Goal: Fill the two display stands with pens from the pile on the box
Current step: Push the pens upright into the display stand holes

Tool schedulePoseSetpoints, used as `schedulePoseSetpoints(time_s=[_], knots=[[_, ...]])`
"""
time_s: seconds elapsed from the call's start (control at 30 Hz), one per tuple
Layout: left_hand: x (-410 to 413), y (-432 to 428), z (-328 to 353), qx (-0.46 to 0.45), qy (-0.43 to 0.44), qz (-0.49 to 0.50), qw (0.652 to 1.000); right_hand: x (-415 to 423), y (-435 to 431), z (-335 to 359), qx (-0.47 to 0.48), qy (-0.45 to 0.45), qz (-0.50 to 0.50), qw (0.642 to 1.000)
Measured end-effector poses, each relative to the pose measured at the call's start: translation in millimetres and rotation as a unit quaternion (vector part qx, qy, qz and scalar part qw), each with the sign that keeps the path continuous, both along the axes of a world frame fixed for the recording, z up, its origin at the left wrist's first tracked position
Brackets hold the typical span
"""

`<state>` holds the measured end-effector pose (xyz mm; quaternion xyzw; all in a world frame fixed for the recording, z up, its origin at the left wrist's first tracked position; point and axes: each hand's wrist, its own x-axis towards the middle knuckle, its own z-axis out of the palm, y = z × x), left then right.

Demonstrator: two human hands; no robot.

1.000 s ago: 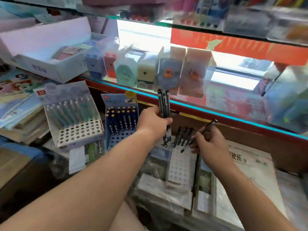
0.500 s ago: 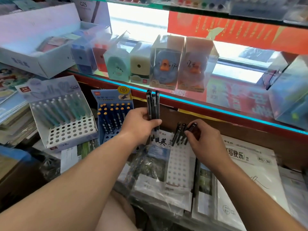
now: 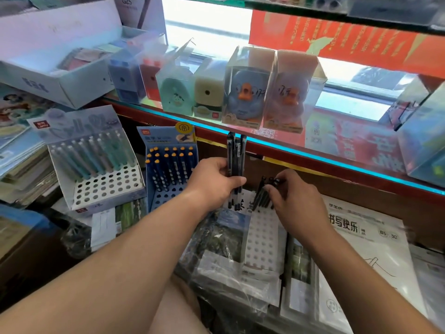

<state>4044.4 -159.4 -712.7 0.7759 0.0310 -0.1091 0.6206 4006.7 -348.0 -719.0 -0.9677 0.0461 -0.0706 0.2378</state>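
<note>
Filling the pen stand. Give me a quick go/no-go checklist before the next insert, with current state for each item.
1. Pen supply in hand: ok. The left grip holds the pen bundle upright.
2. Free holes: ok. The white stand shows many empty holes in front of the seated pens.
3. Right grip free for the next pen: cannot tell. Its fingertips are at the seated pens' tops, and any pinch is hidden.
4. Last pen fully seated: cannot tell. The right grip covers part of the row.
5. Handover path: ok. The pen bundle is just left of the row, with nothing between them.
</note>
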Motion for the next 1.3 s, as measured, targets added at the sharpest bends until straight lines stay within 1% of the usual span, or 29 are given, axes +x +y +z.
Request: schedulePoseSetpoints(time_s=[0.13,0.23,0.37,0.5,0.6,0.63,0.8,0.93,1.03,1.13,1.2,1.3], knots=[[-2,-1,2,-0.004,0.0,-0.006,1.0,-1,-1,0,-0.029,-0.027,0.007,0.999],[-4,-1,2,0.002,-0.003,-0.011,1.0,-1,-2,-2,-0.023,-0.043,0.021,0.999],[-5,-3,2,0.015,-0.006,-0.02,1.0,-1,-2,-6,0.034,-0.072,0.025,0.997],[-6,-4,4,0.019,-0.006,-0.023,1.0,1,-2,-1,0.082,-0.075,0.016,0.994],[-6,-4,4,0.02,-0.006,-0.023,1.0,2,-1,3,0.136,-0.062,-0.004,0.989],[-6,-4,4,0.018,-0.006,-0.024,1.0,2,-1,4,0.141,-0.058,-0.006,0.988],[-5,-4,4,0.023,0.0,-0.03,0.999,-1,-1,1,0.079,-0.058,0.017,0.995],[-5,-5,3,0.027,0.01,-0.039,0.999,-3,-1,-5,0.063,-0.084,0.024,0.994],[-5,-6,4,0.02,0.018,-0.043,0.999,-2,-2,-7,0.031,-0.101,0.037,0.994],[-7,-6,5,0.017,0.021,-0.049,0.998,0,-3,-6,0.019,-0.106,0.046,0.993],[-8,-7,7,0.011,0.021,-0.064,0.998,1,-3,-1,0.067,-0.114,0.032,0.991],[-11,-9,13,-0.007,0.023,-0.102,0.994,0,0,17,0.216,-0.14,0.012,0.966]])
